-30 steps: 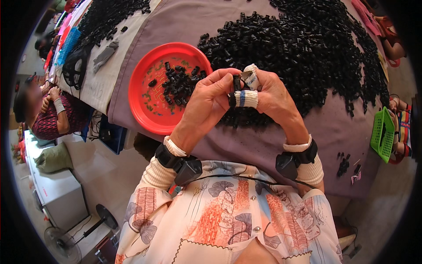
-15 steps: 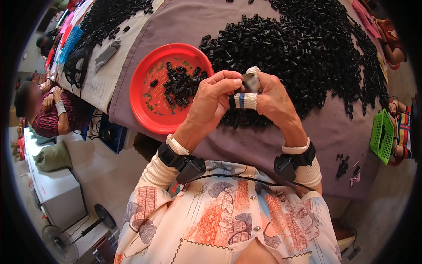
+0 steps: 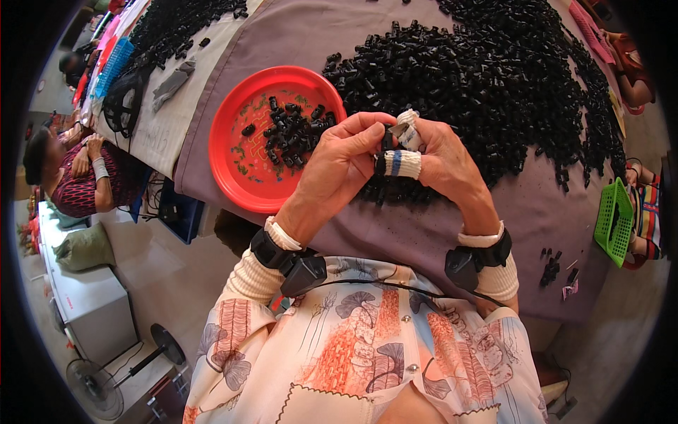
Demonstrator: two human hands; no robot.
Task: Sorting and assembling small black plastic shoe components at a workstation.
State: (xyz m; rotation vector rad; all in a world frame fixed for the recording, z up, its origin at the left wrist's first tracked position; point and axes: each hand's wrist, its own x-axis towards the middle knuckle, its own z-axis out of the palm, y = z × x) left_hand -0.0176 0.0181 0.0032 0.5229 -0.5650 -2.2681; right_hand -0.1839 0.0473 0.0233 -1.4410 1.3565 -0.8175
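Note:
Above the near edge of the dark pile, my two hands meet at the fingertips. A small black plastic part (image 3: 387,138) is pinched between the thumb and fingers of my left hand (image 3: 337,164). My right hand (image 3: 452,161) is closed on a small metal blade (image 3: 399,130), its tip against or very near the black part. White knitted sleeves (image 3: 402,164) cover the thumb and a finger of my right hand; one has a blue stripe. Left of my left hand sits a red round tray (image 3: 224,159) holding a small heap of similar black parts (image 3: 293,134).
A large pile of black parts (image 3: 480,92) spreads over the mauve tablecloth (image 3: 247,42). At the right edge stands a green basket (image 3: 613,219); a few loose parts (image 3: 551,265) lie nearby. Another person (image 3: 85,169) sits at the left. A standing fan (image 3: 95,385) is at lower left.
The blade in my right hand has turned, so less of its flat face shows, and it now meets the black part. Both hands stay close together, nearly in place.

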